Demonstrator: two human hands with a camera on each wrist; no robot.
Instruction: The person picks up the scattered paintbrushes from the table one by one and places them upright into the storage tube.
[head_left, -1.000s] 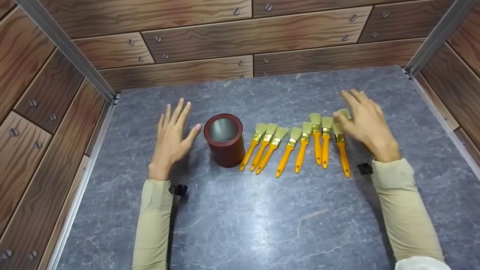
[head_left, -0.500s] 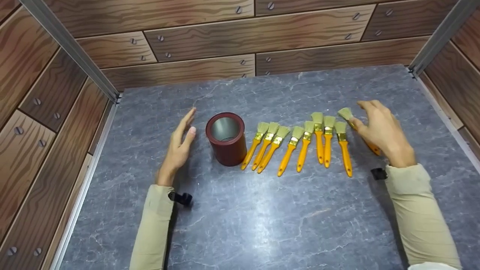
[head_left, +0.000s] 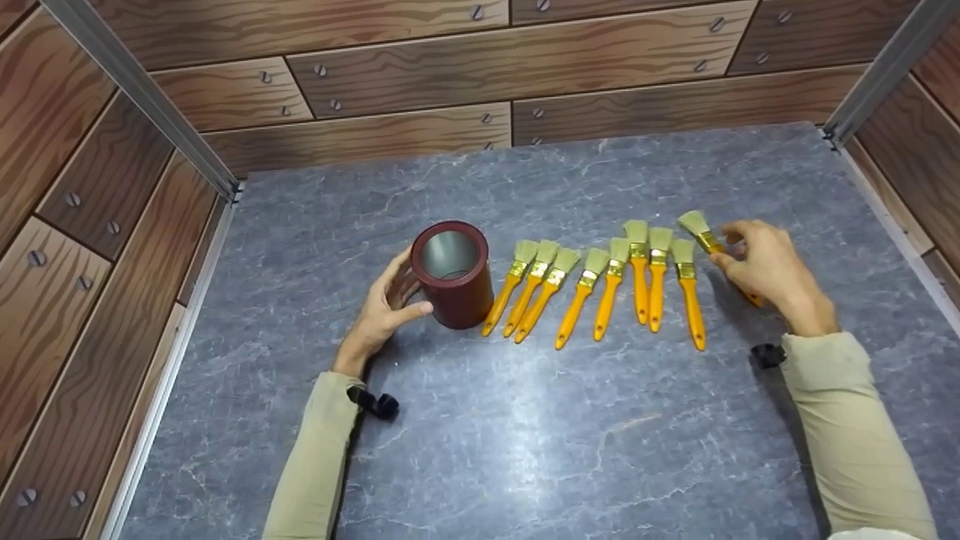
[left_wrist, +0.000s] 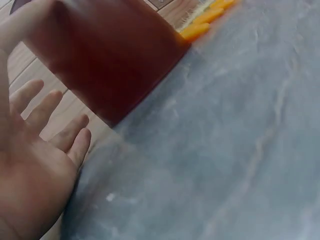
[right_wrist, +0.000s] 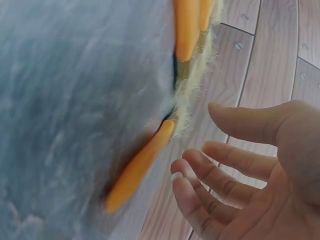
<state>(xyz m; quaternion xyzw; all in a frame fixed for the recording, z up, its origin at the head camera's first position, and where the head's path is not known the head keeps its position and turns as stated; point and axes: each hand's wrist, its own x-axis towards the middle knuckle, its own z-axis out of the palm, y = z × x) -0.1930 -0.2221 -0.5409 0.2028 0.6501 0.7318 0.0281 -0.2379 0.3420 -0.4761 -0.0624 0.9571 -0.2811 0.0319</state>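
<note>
A dark red cylindrical cup [head_left: 454, 300] stands upright on the table, its mouth facing up. At its left side is my left hand [head_left: 382, 311], fingers spread and thumb toward the front of the cup. The left wrist view shows the fingers [left_wrist: 50, 112] loosely bent beside the cup's wall; whether the thumb touches it I cannot tell. My right hand [head_left: 776, 274] hovers over the rightmost paintbrush [head_left: 699, 231], partly hiding its orange handle. In the right wrist view this brush's handle [right_wrist: 140, 167] lies apart from the loosely curved fingers [right_wrist: 220, 180].
Several more paintbrushes with orange handles and pale bristles lie in a row between the cup and my right hand, among them one brush [head_left: 690, 296] closest to that hand. A grey marbled table [head_left: 525, 435] bears everything. Wood-patterned walls [head_left: 405, 82] enclose its back and sides.
My left hand has moved right to the cup, its thumb now before the cup's side. My right hand has shifted right and its fingers have bent over the rightmost brush. The cup and brushes stay put.
</note>
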